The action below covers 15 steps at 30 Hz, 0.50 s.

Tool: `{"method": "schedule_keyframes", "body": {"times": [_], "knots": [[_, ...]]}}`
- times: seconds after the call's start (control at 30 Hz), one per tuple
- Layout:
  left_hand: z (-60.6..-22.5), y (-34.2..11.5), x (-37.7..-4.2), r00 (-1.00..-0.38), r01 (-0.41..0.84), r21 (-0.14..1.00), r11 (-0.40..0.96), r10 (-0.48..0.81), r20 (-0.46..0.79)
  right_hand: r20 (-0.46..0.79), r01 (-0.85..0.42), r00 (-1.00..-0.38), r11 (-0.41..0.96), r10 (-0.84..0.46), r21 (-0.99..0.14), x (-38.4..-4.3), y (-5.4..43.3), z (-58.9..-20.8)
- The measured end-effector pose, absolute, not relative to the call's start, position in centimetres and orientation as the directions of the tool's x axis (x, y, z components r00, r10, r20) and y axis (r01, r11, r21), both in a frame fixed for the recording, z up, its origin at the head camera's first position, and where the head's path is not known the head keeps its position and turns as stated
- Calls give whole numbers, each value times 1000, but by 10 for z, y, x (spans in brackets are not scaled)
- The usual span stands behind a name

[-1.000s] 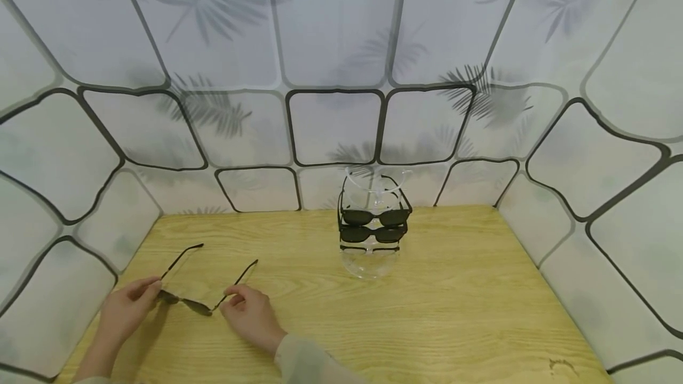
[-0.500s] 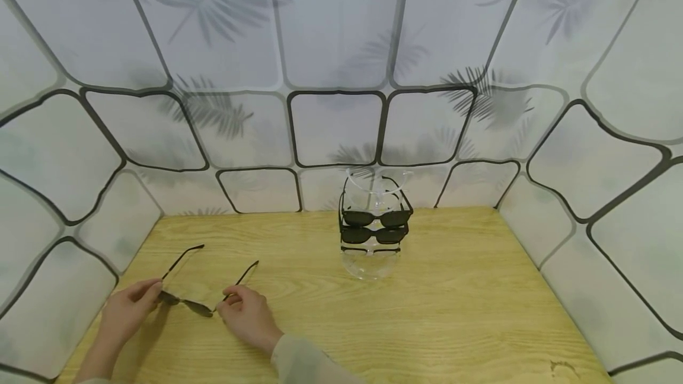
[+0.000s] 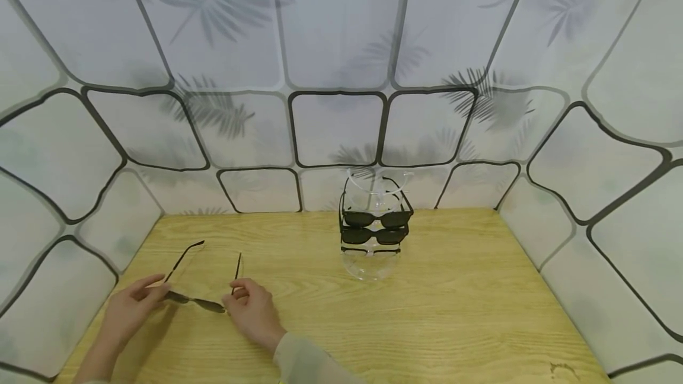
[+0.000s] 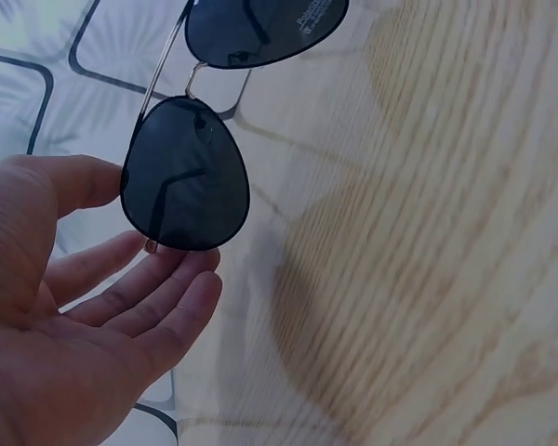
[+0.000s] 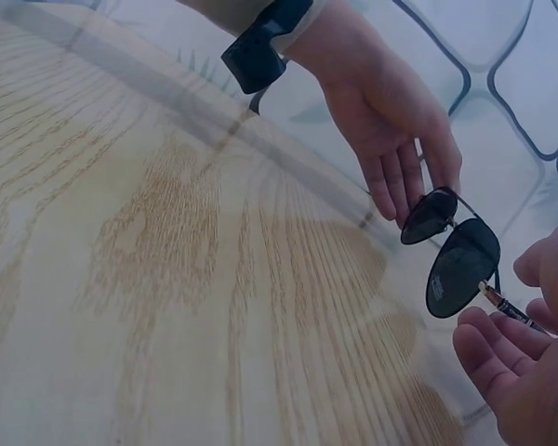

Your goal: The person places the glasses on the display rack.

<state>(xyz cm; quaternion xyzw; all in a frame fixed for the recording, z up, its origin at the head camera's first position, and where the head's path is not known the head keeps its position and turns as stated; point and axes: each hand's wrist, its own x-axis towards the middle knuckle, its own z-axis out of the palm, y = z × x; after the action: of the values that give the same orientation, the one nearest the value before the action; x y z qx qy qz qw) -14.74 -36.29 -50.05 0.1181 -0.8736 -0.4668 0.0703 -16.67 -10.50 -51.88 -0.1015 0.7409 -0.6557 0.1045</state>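
Observation:
A pair of aviator sunglasses (image 3: 210,306) with dark lenses and a thin metal frame is held above the table at the left. My left hand (image 3: 128,313) pinches its left end by the hinge; the left wrist view shows thumb and fingers around the edge of one lens (image 4: 186,177). At the other end, my right hand (image 3: 255,313) pinches the right temple arm near its hinge, which shows in the right wrist view beside the printed lens (image 5: 463,268). Both temple arms point away from me, the right one angled slightly inward at its hinge.
A clear display stand (image 3: 368,268) stands at the back centre of the wooden table (image 3: 453,301). It bears two black sunglasses (image 3: 375,236) and, below them, dark-browed glasses (image 3: 370,250). Patterned fabric walls (image 3: 336,129) enclose the table at the back and sides.
The sunglasses have shifted slightly right and lifted a little. Their right temple arm has swung inward, its tip moving left. My right hand has turned slightly with it.

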Motion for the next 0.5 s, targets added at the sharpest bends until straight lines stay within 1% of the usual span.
{"method": "schedule_keyframes", "body": {"times": [0.13, 0.23, 0.5], "knots": [[-501, -362, -146, -966, -143, 873, 467, -259, -20, 5, -41, -963, 129, -269, -991, -168, -102, -518], [-501, -361, -147, -969, -146, 885, 442, -245, -37, 16, -53, -965, 136, -261, -989, -169, -100, -518], [-495, -356, -148, -974, -170, 847, 504, -215, -68, 16, -52, -968, 141, -250, -989, -174, -95, -518]]}}
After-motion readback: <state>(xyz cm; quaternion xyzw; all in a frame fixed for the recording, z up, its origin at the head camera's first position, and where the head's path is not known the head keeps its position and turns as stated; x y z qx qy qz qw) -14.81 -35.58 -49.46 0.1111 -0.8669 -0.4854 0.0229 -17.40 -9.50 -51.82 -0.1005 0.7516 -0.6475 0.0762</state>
